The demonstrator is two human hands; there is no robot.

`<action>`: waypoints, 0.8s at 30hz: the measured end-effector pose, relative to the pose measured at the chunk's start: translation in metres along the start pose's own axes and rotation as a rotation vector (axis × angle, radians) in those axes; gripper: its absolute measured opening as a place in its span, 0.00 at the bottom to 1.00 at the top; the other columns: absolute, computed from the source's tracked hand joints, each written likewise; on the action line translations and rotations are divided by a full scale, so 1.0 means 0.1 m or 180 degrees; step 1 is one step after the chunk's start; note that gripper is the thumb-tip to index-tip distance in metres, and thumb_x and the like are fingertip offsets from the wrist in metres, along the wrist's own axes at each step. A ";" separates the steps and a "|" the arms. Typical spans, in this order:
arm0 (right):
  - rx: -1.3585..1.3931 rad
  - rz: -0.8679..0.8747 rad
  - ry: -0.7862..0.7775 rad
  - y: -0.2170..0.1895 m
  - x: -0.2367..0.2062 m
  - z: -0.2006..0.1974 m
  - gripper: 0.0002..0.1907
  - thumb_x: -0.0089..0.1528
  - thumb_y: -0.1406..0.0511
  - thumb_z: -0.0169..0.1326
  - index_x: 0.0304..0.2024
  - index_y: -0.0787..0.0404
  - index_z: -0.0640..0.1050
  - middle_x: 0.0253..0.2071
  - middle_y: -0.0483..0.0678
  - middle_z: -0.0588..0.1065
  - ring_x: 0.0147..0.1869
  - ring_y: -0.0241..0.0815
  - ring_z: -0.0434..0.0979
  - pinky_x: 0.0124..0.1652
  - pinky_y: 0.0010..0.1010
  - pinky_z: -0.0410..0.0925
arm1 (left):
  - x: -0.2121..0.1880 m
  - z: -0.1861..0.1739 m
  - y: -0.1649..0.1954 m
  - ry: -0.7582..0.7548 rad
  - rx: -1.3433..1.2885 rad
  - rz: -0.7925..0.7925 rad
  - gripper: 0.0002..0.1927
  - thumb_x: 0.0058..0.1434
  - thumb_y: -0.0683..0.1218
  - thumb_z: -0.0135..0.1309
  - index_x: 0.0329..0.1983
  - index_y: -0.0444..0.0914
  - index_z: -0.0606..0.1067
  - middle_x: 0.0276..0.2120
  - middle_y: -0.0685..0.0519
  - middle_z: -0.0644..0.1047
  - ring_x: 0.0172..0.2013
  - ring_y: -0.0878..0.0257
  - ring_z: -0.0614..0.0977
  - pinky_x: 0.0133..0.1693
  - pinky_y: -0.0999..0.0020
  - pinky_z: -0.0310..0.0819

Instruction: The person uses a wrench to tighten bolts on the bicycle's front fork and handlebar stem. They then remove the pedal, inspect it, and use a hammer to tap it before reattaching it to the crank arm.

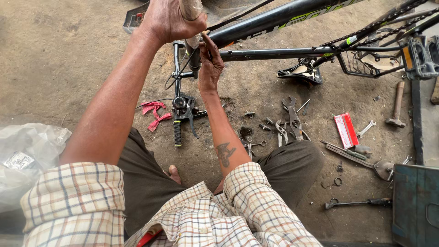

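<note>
The left hand [170,20] is closed tight around a wrapped bar [190,9] above the upturned bike frame [274,20] on the floor, while the right hand [210,66] pinches what seems a thin cable [180,71] by the stem; the frame looks stiff and heavy, the cable limp.

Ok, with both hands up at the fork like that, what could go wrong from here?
1. The left hand grips a wrapped tube while the right hand works at the fork; a slip could pinch the fingers against the black bike frame.
2. A thin cable loops beside the fork and could snag.
3. Loose wrenches lie on the ground close to the knee, easy to kneel on or scatter.
</note>
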State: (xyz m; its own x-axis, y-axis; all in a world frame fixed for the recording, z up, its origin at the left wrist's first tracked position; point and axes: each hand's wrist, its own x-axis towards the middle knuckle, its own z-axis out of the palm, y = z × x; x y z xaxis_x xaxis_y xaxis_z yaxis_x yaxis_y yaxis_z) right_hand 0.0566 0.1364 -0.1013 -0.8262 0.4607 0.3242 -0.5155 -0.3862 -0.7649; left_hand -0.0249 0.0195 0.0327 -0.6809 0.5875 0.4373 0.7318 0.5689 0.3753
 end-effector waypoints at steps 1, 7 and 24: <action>0.0030 0.0028 -0.0044 0.02 -0.01 0.00 0.16 0.72 0.71 0.52 0.60 0.54 0.79 0.51 0.41 0.81 0.51 0.31 0.77 0.55 0.26 0.71 | 0.00 0.00 0.00 0.0048 0.0005 0.0073 0.15 0.63 0.56 0.60 0.39 0.39 0.78 0.24 0.49 0.78 0.23 0.58 0.80 0.23 0.60 0.76; -0.0954 -0.0067 -0.0689 -0.01 0.00 -0.18 0.19 0.72 0.70 0.48 0.64 0.51 0.74 0.38 0.39 0.79 0.33 0.27 0.70 0.33 0.18 0.69 | 0.02 -0.04 0.02 0.0001 0.0053 0.0262 0.12 0.62 0.53 0.58 0.35 0.39 0.77 0.22 0.50 0.76 0.22 0.58 0.79 0.24 0.59 0.73; -0.2131 -0.0170 -0.0794 -0.20 -0.09 -0.44 0.19 0.74 0.69 0.46 0.67 0.51 0.72 0.39 0.39 0.77 0.37 0.25 0.73 0.32 0.16 0.72 | 0.07 -0.12 0.10 0.0069 -0.0086 0.0278 0.11 0.59 0.50 0.56 0.31 0.37 0.76 0.23 0.47 0.77 0.24 0.56 0.79 0.28 0.56 0.75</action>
State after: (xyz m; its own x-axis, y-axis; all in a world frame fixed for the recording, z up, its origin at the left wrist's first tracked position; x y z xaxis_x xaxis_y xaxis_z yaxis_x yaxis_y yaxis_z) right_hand 0.0846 0.1746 -0.1132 -0.8723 0.2379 0.4272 -0.3728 0.2418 -0.8959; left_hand -0.0222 0.0221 0.0492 -0.6138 0.6214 0.4870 0.7892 0.5001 0.3565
